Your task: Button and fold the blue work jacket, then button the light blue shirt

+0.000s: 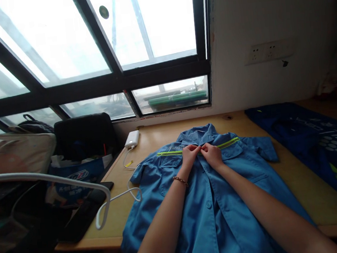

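A blue short-sleeved work shirt (222, 200) with a yellow-green reflective stripe across the chest lies face up on the wooden table (310, 193), collar toward the window. My left hand (189, 154) and my right hand (212, 154) meet at the top of the button placket, just below the collar. Both pinch the shirt's front edges with closed fingers. A braided bracelet sits on my left wrist.
A dark blue garment (320, 144) lies on the table's right side. A white power bank (132, 139) with a cable sits at the far left of the table. A white hanger (104, 203) pokes in from the left. Bags and a black case (83, 136) crowd the left.
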`<state>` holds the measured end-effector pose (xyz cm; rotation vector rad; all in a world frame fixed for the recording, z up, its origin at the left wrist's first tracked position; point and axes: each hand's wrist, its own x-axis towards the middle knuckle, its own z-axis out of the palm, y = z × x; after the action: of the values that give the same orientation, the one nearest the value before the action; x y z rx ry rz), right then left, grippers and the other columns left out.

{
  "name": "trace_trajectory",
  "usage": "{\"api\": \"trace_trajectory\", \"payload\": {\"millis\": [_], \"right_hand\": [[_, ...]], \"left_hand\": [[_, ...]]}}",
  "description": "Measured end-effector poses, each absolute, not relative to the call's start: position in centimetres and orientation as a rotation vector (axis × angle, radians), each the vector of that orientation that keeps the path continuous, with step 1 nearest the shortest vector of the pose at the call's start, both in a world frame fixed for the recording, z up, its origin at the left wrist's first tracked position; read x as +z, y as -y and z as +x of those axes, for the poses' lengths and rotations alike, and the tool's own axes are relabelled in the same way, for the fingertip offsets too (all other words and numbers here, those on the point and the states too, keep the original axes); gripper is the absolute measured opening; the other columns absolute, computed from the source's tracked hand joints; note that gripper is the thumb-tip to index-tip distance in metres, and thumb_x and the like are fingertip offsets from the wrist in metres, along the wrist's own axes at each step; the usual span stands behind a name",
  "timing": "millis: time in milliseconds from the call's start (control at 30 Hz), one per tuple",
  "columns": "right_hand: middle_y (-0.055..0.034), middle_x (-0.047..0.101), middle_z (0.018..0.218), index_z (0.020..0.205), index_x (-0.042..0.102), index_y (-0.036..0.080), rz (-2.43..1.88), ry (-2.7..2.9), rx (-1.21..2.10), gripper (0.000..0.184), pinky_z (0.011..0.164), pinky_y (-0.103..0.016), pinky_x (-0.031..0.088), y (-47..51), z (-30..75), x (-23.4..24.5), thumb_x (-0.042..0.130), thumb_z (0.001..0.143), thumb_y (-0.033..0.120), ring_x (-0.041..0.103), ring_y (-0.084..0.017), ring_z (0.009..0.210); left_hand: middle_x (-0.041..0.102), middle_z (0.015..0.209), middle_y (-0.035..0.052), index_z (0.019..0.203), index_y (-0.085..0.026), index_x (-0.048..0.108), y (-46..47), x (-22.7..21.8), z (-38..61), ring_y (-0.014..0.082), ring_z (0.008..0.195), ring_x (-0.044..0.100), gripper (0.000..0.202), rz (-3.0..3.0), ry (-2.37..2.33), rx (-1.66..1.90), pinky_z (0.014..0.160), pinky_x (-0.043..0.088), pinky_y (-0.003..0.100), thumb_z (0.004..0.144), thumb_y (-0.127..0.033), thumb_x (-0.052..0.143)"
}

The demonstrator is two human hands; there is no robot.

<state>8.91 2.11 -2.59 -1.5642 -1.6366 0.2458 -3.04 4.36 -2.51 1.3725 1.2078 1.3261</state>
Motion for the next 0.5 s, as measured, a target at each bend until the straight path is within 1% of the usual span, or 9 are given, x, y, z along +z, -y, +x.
{"api": "trace_trajectory", "payload": {"millis": [133, 267, 367, 500], "right_hand": [[0.0, 0.064, 0.062, 0.071, 0.06, 0.022, -1.633, 1.763, 0.139, 0.012, 0.054, -0.023, 0.032, -1.78, 8.45, -2.45, 0.052, 0.076, 0.03, 0.06, -0.016, 0.061], [-0.0012, 0.065, 0.065, 0.077, 0.059, 0.022, -1.642, 1.801, 0.143, 0.01, 0.055, -0.023, 0.032, -1.81, 8.25, -2.44, 0.054, 0.075, 0.03, 0.06, -0.016, 0.063], [0.0, 0.063, 0.062, 0.08, 0.057, 0.022, -1.597, 1.75, 0.216, 0.01, 0.055, -0.023, 0.034, -1.89, 8.24, -2.52, 0.055, 0.074, 0.029, 0.059, -0.016, 0.061], [0.0035, 0.058, 0.051, 0.083, 0.054, 0.022, -1.464, 1.663, 0.407, 0.013, 0.054, -0.022, 0.036, -2.11, 8.45, -2.8, 0.053, 0.075, 0.032, 0.057, -0.015, 0.054]], "left_hand": [[0.055, 0.049, -0.0006, 0.056, -0.011, 0.06, -4.47, -3.16, -2.56, 0.0075, 0.044, 0.047, 0.008, 1.084, -1.248, 1.32, 0.043, 0.035, 0.019, 0.057, -0.018, 0.064], [0.049, 0.047, -0.0044, 0.061, -0.013, 0.054, -4.61, -3.27, -2.49, 0.0052, 0.04, 0.044, 0.008, 0.895, -1.215, 1.312, 0.041, 0.034, 0.017, 0.057, -0.011, 0.061], [0.049, 0.05, -0.0042, 0.066, -0.013, 0.051, -4.71, -3.07, -2.59, 0.0064, 0.041, 0.048, 0.012, 0.834, -1.204, 1.297, 0.043, 0.037, 0.019, 0.058, -0.01, 0.06], [0.052, 0.053, -0.0023, 0.072, -0.013, 0.05, -4.89, -2.82, -2.79, 0.0077, 0.044, 0.051, 0.017, 0.755, -1.187, 1.267, 0.045, 0.04, 0.02, 0.06, -0.009, 0.061]]}}
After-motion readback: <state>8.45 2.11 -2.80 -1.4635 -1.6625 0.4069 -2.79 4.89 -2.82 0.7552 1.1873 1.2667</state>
